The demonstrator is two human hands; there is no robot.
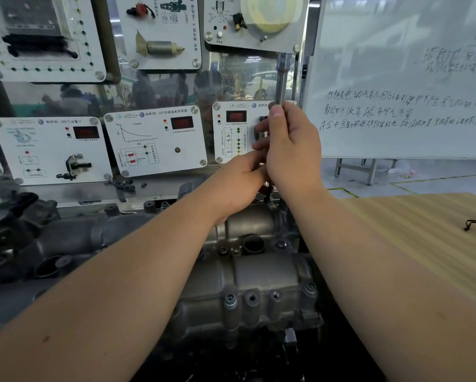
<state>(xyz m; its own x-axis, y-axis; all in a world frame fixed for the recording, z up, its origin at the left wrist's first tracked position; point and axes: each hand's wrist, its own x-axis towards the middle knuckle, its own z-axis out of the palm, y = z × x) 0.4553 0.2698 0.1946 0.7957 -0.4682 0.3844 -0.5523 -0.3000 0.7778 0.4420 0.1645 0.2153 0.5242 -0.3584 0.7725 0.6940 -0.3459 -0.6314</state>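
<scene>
A grey metal engine cylinder head cover point(247, 274) lies in front of me, with bolts and a round opening on top. My right hand point(289, 150) grips a long silver tool handle point(281, 75) that stands upright, thumb pressed near its upper part. The tool's thin dark shaft point(269, 193) comes out below the hand and meets the far end of the cover. My left hand point(239, 186) sits just under the right one, fingers curled around the tool's lower part; the grip itself is partly hidden.
A training panel with several white sensor boards point(155, 139) stands right behind the engine. A whiteboard point(404, 78) with handwriting is at the right. A wooden tabletop point(424, 230) with a black cord lies at the right. More engine parts point(19, 224) are on the left.
</scene>
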